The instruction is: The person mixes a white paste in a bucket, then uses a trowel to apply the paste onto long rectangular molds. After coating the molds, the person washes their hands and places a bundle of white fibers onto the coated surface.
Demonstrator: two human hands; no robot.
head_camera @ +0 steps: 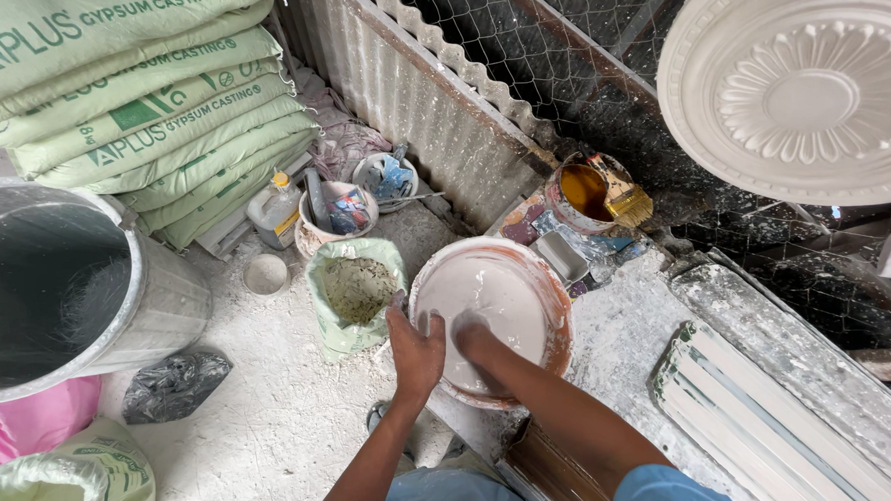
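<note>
A worker's right hand vanishes to the knuckles in white slurry filling a basin. The large drum at left, the round plaster medallion at far right, and the stacked sacks run off frame.

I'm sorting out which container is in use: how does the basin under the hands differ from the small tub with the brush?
The basin is wide and shallow and holds pale white mix; the tub is smaller and holds amber liquid. The left hand grips the basin's rim and the right hand is in its mix; only a brush rests in the tub. Both are round, open and spattered.
</note>
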